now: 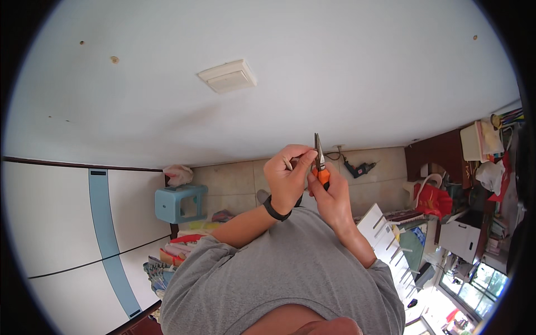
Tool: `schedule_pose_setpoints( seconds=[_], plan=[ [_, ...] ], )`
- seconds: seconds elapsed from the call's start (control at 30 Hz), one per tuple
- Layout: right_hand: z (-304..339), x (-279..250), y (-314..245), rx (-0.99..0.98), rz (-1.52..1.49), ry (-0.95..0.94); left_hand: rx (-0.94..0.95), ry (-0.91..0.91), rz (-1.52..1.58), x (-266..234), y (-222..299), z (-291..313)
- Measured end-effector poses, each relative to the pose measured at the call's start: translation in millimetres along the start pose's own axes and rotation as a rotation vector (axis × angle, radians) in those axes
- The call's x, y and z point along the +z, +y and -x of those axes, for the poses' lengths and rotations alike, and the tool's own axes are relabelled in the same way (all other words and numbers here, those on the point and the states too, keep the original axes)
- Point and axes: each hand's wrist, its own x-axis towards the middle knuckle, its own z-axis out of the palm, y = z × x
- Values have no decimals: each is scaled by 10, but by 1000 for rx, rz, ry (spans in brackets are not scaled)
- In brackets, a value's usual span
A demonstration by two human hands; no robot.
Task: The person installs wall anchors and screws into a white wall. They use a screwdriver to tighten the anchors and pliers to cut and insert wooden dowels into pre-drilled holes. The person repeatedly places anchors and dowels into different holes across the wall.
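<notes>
My right hand [335, 195] is wrapped round the orange-and-black handles of a pair of needle-nose pliers [320, 159], whose long metal jaws point up toward the wall. Close beside it, my left hand [287, 176] is closed in a pinch, thumb and forefinger right at the jaws. What sits between those fingertips is too small to name. A little pale piece shows by the curled fingers of the same hand. A black band circles my left wrist.
Ahead is a white wall with a square switch plate [228, 76]. A power drill [360, 167] lies on the tiled floor by the wall. A blue stool [180, 204] stands at left near a white cabinet [61, 215]. A red bag [432, 201] is at right.
</notes>
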Motion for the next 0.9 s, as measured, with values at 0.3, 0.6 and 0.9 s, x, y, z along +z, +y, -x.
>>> schedule_pose_setpoints(
  seconds=[0.3, 0.6, 0.9],
  plan=[
    [-4, -53, 111, -15, -115, -35, -2, -199, -111, -30, 159, -49],
    [-8, -188, -7, 21, -344, -94, -223, -479, 130, -181, 205, -235],
    [-18, -346, 54, 22, -418, -61, 233, -361, 120, -179, 1209, -850]
  ],
)
